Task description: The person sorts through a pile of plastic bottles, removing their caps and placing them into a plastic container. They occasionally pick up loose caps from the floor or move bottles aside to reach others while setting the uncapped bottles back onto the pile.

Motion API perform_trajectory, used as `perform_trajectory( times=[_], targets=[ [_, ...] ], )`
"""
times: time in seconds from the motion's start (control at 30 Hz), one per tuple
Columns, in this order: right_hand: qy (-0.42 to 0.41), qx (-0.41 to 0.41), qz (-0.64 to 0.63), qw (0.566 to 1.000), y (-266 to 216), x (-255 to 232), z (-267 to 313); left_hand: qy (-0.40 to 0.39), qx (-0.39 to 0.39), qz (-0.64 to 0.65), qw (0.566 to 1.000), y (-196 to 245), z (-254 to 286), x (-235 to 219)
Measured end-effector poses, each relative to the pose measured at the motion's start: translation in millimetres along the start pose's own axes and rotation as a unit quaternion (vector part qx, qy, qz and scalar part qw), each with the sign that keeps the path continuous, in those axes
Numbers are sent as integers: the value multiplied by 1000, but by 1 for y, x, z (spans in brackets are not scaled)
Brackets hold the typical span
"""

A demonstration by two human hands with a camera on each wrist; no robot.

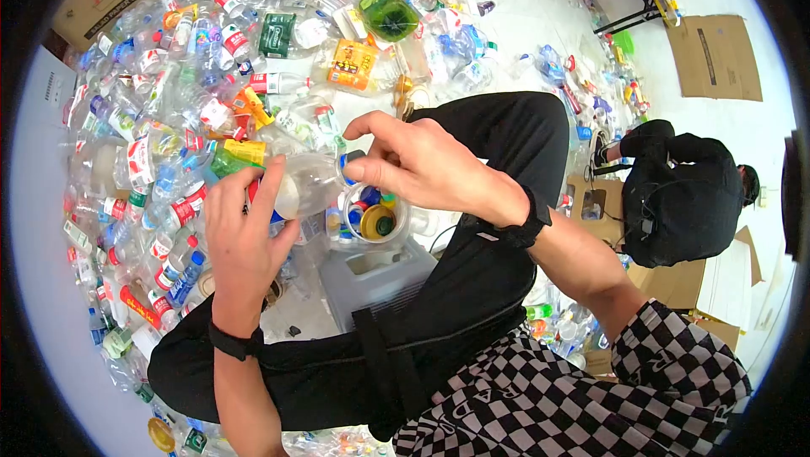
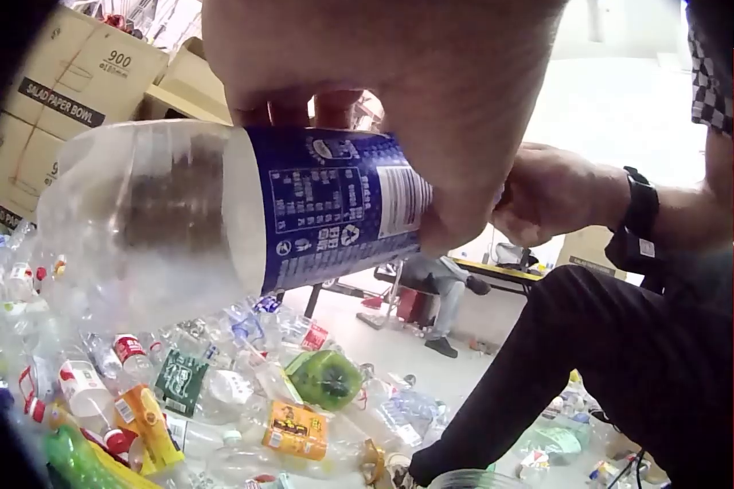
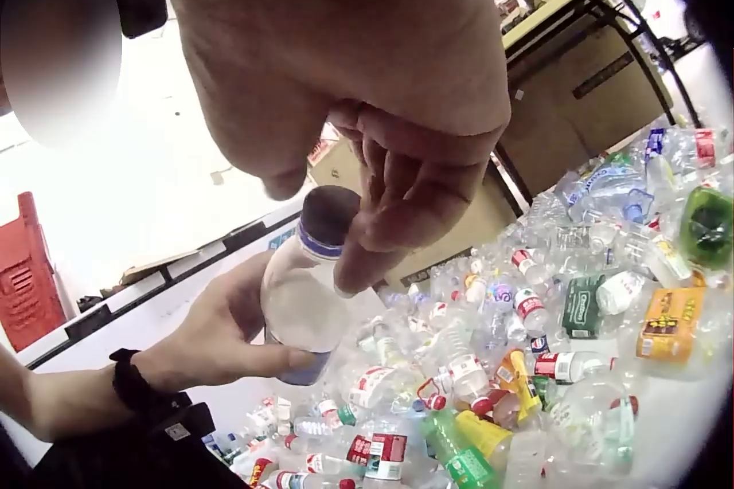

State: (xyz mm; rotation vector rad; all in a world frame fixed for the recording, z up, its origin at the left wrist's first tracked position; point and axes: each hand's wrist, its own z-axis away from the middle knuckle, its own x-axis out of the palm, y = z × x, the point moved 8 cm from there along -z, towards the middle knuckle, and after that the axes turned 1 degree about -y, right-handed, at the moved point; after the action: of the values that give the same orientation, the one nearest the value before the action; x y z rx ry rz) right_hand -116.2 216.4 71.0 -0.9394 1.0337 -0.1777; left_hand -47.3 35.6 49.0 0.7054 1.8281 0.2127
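My left hand [image 1: 245, 233] grips a clear plastic bottle [image 1: 308, 185] around its body. The bottle lies sideways with its neck toward my right hand, and a dark blue label [image 2: 333, 208] wraps its middle. A blue cap [image 3: 330, 214] sits on the neck. Thumb and index finger of my right hand [image 1: 426, 162] are spread at either side of the cap, the index finger right beside the neck. Just below the bottle is a clear tub [image 1: 407, 225] containing several loose caps in blue, yellow and green.
Beneath the tub is a grey plastic box [image 1: 371, 288] between my legs. A large heap of empty bottles [image 1: 194, 102] spreads over the floor ahead and to the left. Cardboard boxes [image 2: 69, 88] stand behind it. Another person in black [image 1: 683, 195] sits at the right.
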Motion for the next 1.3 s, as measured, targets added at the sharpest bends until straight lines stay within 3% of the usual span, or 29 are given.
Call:
perform_trajectory(
  times=[0.13, 0.43, 0.5, 0.6, 0.67, 0.93, 1.07, 1.13, 1.17, 1.3],
  targets=[
    [-11, -16, -38, 999, -7, -1, 5, 5, 1, 0, 1000, 0, 2, -1],
    [-48, 35, 62, 996, 19, 9, 7, -1, 23, -22, 999, 6, 1, -1],
    [-2, 9, -21, 1000, 8, 4, 10, -4, 22, -26, 999, 5, 1, 1],
    [-45, -5, 8, 999, 9, 11, 10, -14, 18, -19, 1000, 4, 4, 7],
    [-26, -47, 14, 998, 9, 11, 9, -20, 12, -9, 1000, 4, 4, 9],
    [-24, -3, 65, 998, 30, 31, 15, -45, 33, -18, 998, 3, 6, 20],
    [14, -52, 10, 999, 19, 24, 21, -76, 9, 51, 996, -5, 6, 27],
    [-15, -160, 81, 984, 3, 27, 25, -152, -41, 145, 977, -16, 14, 46],
    [-11, -196, 106, 975, -4, 26, 28, -152, -39, 142, 977, -17, 14, 48],
    [-13, -207, 115, 972, 0, 33, 33, -202, -49, 190, 960, -15, 16, 57]
  ],
)
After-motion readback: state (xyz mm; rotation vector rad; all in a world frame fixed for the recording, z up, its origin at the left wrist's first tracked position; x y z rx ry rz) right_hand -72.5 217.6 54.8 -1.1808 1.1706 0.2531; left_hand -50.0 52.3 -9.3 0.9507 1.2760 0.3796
